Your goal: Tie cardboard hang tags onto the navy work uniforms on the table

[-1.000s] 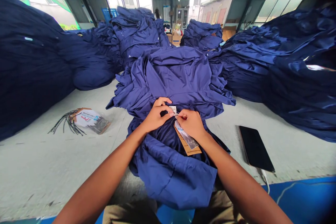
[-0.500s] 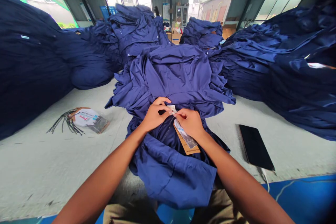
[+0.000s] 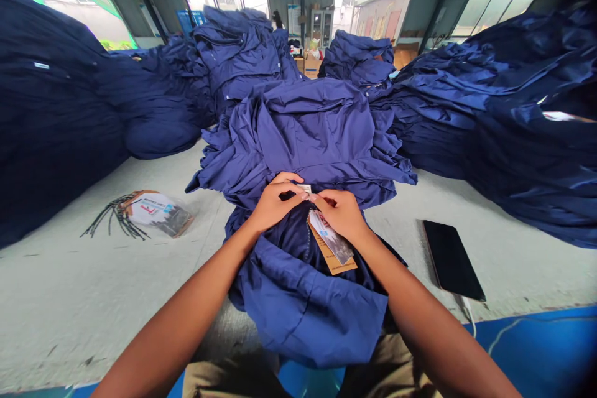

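Note:
My left hand (image 3: 276, 202) is closed in a pinch on a small white label (image 3: 304, 188) at the neck of a dark blue garment (image 3: 317, 317). Right beside it, the thumb and forefinger of my right hand (image 3: 344, 214) are pinched together, their tips almost meeting the left thumb. Below those right fingertips hangs a printed hang tag (image 3: 332, 238) with a brown card (image 3: 344, 267) behind it. The string they seem to hang from is mostly hidden by the fingers. A dotted line, cord or stitching, runs down beside the tags.
More blue garments (image 3: 303, 130) lie stacked just beyond my hands, with large piles (image 3: 56, 118) left and right. On the pale table (image 3: 116, 292) lie a bundle of hang tags with black strings (image 3: 158, 211) at left and a phone (image 3: 453, 259) on a white cable at right.
The right hand has shifted slightly up with its pinch. The hang tag and brown card have turned a little, and the dotted line hangs lower and straighter. My left hand stays on the label.

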`<state>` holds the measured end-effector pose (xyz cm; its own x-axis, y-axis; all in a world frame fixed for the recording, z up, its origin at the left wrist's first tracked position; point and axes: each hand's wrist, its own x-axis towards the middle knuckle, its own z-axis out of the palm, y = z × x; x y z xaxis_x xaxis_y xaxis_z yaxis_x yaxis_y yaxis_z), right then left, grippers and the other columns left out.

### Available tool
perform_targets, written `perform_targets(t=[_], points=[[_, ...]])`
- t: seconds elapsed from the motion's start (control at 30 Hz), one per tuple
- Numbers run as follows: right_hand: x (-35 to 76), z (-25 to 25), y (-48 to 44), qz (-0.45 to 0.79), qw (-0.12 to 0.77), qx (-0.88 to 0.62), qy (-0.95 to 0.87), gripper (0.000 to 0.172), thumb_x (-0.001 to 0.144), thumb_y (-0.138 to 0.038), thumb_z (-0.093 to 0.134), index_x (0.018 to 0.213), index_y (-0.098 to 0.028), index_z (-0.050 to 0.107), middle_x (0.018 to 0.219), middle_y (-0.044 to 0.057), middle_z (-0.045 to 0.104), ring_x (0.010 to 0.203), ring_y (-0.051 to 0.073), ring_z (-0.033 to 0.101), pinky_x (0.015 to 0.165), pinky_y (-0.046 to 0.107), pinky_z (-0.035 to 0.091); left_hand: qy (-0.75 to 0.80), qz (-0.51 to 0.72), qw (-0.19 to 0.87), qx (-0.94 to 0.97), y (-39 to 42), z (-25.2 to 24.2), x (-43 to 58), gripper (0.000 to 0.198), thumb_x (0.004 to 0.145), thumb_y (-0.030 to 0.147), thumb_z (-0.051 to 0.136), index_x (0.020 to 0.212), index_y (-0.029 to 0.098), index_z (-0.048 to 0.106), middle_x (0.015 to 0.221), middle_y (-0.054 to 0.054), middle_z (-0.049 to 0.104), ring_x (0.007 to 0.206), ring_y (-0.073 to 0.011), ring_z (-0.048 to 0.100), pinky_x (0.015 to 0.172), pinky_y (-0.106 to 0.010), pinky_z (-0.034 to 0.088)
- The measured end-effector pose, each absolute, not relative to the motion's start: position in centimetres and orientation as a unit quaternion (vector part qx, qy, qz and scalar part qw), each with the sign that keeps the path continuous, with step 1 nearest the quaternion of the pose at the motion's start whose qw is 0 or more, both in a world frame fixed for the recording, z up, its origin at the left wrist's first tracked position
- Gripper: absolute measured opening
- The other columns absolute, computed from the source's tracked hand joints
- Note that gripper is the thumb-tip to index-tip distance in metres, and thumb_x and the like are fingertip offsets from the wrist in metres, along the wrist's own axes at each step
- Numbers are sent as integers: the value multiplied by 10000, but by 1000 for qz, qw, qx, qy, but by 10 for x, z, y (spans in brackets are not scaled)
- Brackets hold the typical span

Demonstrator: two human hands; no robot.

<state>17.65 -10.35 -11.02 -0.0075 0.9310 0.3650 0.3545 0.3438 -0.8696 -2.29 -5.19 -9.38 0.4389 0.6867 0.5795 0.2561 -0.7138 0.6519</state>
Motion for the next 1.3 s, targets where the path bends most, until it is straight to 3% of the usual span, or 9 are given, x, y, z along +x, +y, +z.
perform_targets(t=[0.13,0.3,0.4,0.53,0.63,0.83,0.97,1.13,1.3], points=[[193,-99,-104,311,518,-400,-689,110,843,-243,684,859,-205,786,766,3,654,589,116,495,580,263,385,291,459,249,802,-53,-92,-25,200,919,389,730,894,201,796,1142,-108,707,960,-188,660,815,-325,518],[197,-90,-112,258,462,-298,-794,280,813,-76,666,991,-246,798,969,28,594,796,137,574,695,278,444,294,486,256,782,-56,-91,-25,203,908,390,744,876,194,789,1096,-98,710,819,-147,629,721,-293,494],[191,-90,-115,244,473,-286,-797,192,846,-94,674,918,-240,777,961,23,556,860,150,592,763,296,464,290,501,256,774,-59,-87,-24,224,903,406,747,852,191,782,1047,-92,704,792,-144,616,707,-293,494],[186,-89,-116,242,511,-302,-768,96,856,-126,674,856,-218,701,919,10,562,745,129,513,679,284,419,276,521,239,772,-66,-74,-21,203,894,389,760,843,194,773,986,-82,689,829,-162,622,718,-300,496],[182,-85,-118,249,545,-323,-732,69,867,-166,658,823,-215,643,876,-1,551,683,119,461,654,282,405,261,519,229,781,-73,-57,-16,174,901,359,753,849,194,769,948,-74,683,807,-158,616,708,-298,490],[179,-83,-118,256,563,-341,-708,68,848,-177,623,807,-225,597,891,5,560,677,123,483,641,273,430,235,471,270,806,-67,-21,-5,226,901,383,745,815,175,741,940,-78,665,761,-148,602,661,-275,479],[182,-87,-116,236,531,-343,-738,126,797,-105,618,845,-221,623,940,12,582,664,115,475,627,262,434,230,438,299,816,-51,-8,-1,256,882,401,760,785,165,737,927,-80,660,788,-158,606,659,-266,470],[183,-94,-114,213,488,-329,-780,323,834,-96,605,1096,-245,722,1029,29,603,709,118,527,658,259,477,222,431,362,796,-40,-24,-1,264,843,389,798,742,153,734,877,-70,658,773,-151,609,684,-271,483],[180,-97,-115,198,493,-325,-782,186,893,-164,626,976,-243,773,945,27,601,726,125,565,656,262,483,233,451,461,728,-41,-43,-4,261,840,397,802,787,149,740,827,-54,702,575,-91,523,543,-241,418]])
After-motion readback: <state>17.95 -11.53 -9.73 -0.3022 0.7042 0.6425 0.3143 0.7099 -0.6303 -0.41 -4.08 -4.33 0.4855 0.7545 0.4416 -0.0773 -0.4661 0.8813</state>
